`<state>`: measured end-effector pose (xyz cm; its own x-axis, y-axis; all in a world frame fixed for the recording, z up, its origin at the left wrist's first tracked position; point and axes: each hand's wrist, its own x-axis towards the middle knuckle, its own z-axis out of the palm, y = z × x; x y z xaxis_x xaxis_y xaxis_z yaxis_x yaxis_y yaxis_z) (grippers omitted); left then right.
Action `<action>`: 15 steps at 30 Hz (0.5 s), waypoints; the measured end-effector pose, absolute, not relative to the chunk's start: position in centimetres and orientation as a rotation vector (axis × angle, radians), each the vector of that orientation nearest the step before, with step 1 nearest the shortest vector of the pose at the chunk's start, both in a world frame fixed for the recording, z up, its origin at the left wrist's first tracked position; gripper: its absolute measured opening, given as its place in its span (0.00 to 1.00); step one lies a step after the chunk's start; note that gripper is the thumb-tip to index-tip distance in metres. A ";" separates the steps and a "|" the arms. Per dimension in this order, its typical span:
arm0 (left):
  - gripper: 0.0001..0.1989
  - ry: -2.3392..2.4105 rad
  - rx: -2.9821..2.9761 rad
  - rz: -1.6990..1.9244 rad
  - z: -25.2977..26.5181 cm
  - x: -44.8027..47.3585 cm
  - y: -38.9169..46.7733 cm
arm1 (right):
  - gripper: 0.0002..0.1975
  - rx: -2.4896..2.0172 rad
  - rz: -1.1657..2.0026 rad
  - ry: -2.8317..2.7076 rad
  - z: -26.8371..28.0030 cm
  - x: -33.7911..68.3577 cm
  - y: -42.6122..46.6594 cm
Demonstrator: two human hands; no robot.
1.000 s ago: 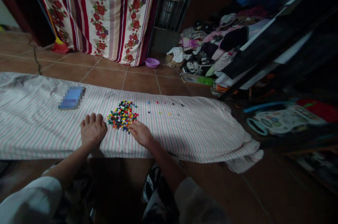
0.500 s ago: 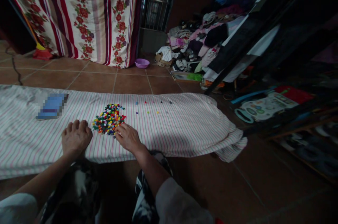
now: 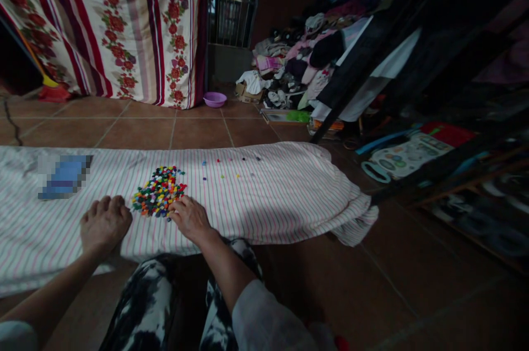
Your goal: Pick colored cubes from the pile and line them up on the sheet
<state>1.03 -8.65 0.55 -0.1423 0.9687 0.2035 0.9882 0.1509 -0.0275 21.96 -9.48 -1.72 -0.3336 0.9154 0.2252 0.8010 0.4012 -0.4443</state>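
A heap of small multicoloured pieces (image 3: 157, 192), too small to identify, lies on a striped cloth (image 3: 285, 196). My right hand (image 3: 190, 219) is at the heap's near right edge, its fingers bent together among the pieces; whatever is between the fingertips is hidden. My left hand (image 3: 106, 224) rests palm down on the cloth left of the heap, fingers side by side and slightly bent, holding nothing visible. Right of the heap, several single pieces lie spaced in two rows, among them a red piece (image 3: 218, 161) and a yellow piece (image 3: 237, 176).
A blurred-out blue flat object (image 3: 66, 176) lies on the cloth at the left. Beyond, on the tiled floor, are a purple basin (image 3: 215, 100), a heap of clothes (image 3: 297, 59) and a red broom (image 3: 54, 92). A dark slanting post (image 3: 343, 100) stands at the right.
The whole view has shifted, so the cloth and hands appear further left. My right hand stays at the heap's edge and my left hand stays on the cloth. The pieces look unchanged.
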 end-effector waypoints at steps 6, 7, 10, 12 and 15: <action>0.17 -2.237 -1.916 -0.165 0.5 1.0 -8.6 | 0.08 -1.453 0.345 -2.225 -1.8 22.0 -9.5; 0.17 -2.234 -1.915 -0.176 0.5 1.0 -8.6 | 0.08 -1.446 0.344 -2.226 -1.9 22.0 -9.5; 0.17 -2.231 -1.915 -0.211 0.4 1.0 -8.6 | 0.07 -1.419 0.334 -2.214 -2.1 22.0 -9.4; 0.17 -2.225 -1.924 -0.226 0.3 0.9 -8.6 | 0.06 -1.397 0.337 -2.209 -2.3 22.0 -9.4; 0.17 -2.218 -1.933 -0.252 0.2 0.8 -8.6 | 0.05 -1.376 0.341 -2.206 -2.4 22.1 -9.3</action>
